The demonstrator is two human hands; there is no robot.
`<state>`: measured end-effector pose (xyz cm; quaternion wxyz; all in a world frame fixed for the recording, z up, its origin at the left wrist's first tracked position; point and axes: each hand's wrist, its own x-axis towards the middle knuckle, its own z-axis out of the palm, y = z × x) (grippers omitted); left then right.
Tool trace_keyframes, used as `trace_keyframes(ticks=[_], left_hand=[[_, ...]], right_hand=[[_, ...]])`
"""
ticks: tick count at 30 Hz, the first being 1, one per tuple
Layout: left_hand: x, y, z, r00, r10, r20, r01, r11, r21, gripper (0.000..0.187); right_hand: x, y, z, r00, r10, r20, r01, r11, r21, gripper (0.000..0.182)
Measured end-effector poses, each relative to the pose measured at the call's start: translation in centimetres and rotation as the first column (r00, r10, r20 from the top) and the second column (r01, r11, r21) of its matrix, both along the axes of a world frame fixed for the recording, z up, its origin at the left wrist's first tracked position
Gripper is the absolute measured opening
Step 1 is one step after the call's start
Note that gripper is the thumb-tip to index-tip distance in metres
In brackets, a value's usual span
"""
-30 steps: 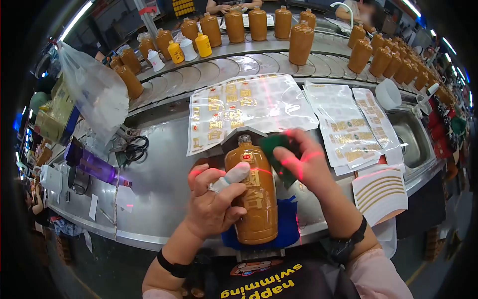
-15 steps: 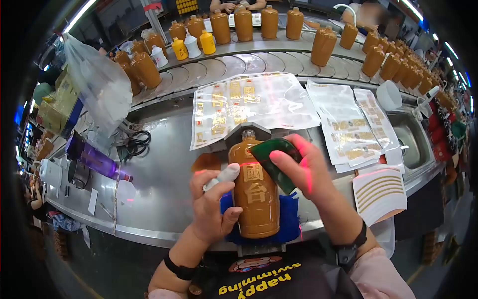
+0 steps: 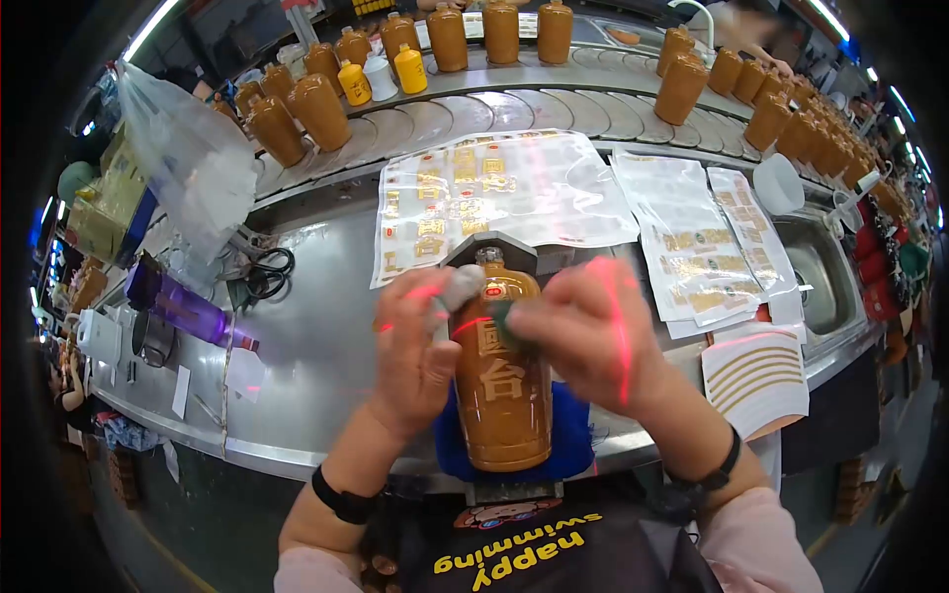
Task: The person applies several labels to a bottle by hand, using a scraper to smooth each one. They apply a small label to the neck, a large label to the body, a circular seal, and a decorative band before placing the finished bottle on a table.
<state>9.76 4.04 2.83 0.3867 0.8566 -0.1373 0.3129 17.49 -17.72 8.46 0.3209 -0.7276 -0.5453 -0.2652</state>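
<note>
A brown glazed bottle (image 3: pixel 502 425) with gold characters and a small red emblem lies on its back on a blue pad (image 3: pixel 570 435), its neck in a dark metal holder (image 3: pixel 514 249). My left hand (image 3: pixel 410 346) is at the bottle's left side, thumb apart from the fingers. White covering wraps a fingertip at the bottle's shoulder; nothing shows in that hand. My right hand (image 3: pixel 603 331), slightly blurred, grips a green scraper (image 3: pixel 501 321) against the bottle near the upper character. Most of the scraper is hidden by the fingers. Red laser lines cross both hands.
Transfer sheets with gold lettering (image 3: pixel 563 203) lie behind the bottle, more sheets (image 3: pixel 682 227) to the right. A curved conveyor (image 3: pixel 474 114) carries several brown bottles. Scissors (image 3: pixel 269 272) and a purple bottle (image 3: pixel 188 311) are left; a sink (image 3: pixel 825 282) is right.
My right hand has turned and moved left, bringing the scraper over the upper character. My left hand has shifted up toward the bottle's shoulder. Bottles on the conveyor have moved.
</note>
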Motion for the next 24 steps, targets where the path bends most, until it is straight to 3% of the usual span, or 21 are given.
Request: trace_keyframes(ticks=[2,4,6,8,10,11,14,15,18,19,20,21,22,24], left_hand=[[-1.1,-0.1,-0.2,0.996,0.017,-0.088,-0.026,0.994,-0.108,0.067],[-2.4,-1.1,-0.4,0.986,0.097,-0.132,-0.122,0.973,-0.196,0.064],[-3.1,-1.5,-1.1,0.980,0.132,-0.147,-0.160,0.967,-0.200,0.064],[-3.5,-1.6,-1.4,0.976,0.166,-0.143,-0.190,0.967,-0.169,0.064],[-4.0,-1.2,-2.0,0.986,0.118,-0.122,-0.142,0.967,-0.213,0.065],[-4.3,-1.1,-2.0,0.986,0.101,-0.133,-0.129,0.966,-0.224,0.066],[-4.5,-1.8,-1.7,0.982,0.085,-0.168,-0.124,0.964,-0.236,0.068],[-4.4,-1.8,-1.5,0.981,0.089,-0.174,-0.128,0.965,-0.231,0.069],[-4.6,-2.0,-1.8,0.997,0.075,0.031,-0.065,0.966,-0.252,0.063],[-4.8,-2.3,-1.7,0.997,0.033,0.074,-0.021,0.989,-0.149,0.063],[-4.8,-2.8,-0.8,0.993,-0.012,0.115,0.017,0.999,-0.041,0.063],[-4.9,-3.0,-0.3,0.986,-0.059,0.154,0.048,0.996,0.072,0.064],[-5.0,-3.0,-0.2,0.991,-0.050,0.124,0.036,0.993,0.115,0.063],[-5.0,-2.9,-0.1,0.997,-0.039,0.066,0.025,0.979,0.201,0.063]], right_hand=[[-1.0,-0.1,1.7,0.942,0.270,-0.202,-0.296,0.948,-0.117,0.021],[-1.2,-0.2,3.0,0.742,0.498,-0.449,-0.584,0.809,-0.068,0.021],[0.2,1.2,3.2,0.970,0.204,-0.133,-0.221,0.968,-0.123,0.018],[-1.2,1.3,2.2,0.990,0.129,-0.052,-0.138,0.952,-0.275,0.020],[-2.7,0.3,2.6,0.783,0.490,-0.384,-0.579,0.799,-0.161,0.022],[-3.1,-0.7,2.7,0.682,0.525,-0.509,-0.662,0.739,-0.125,0.022],[-2.0,-0.4,1.2,0.970,0.176,-0.170,-0.184,0.982,-0.034,0.024],[-2.1,-0.5,0.6,0.966,0.211,-0.147,-0.230,0.965,-0.128,0.030],[-4.6,-2.4,0.3,0.705,0.447,-0.551,-0.507,0.861,0.050,0.021],[-5.2,-2.7,-0.1,0.553,0.282,-0.784,-0.271,0.951,0.151,0.019],[-5.6,-3.0,-0.6,0.303,0.158,-0.940,-0.005,0.986,0.165,0.018],[-5.7,-1.9,-1.3,0.165,0.221,-0.961,0.181,0.951,0.250,0.021],[-5.3,-1.3,-2.6,0.225,0.226,-0.948,0.210,0.939,0.274,0.022],[-5.3,-1.0,-4.7,0.225,0.255,-0.940,0.248,0.918,0.309,0.022]])
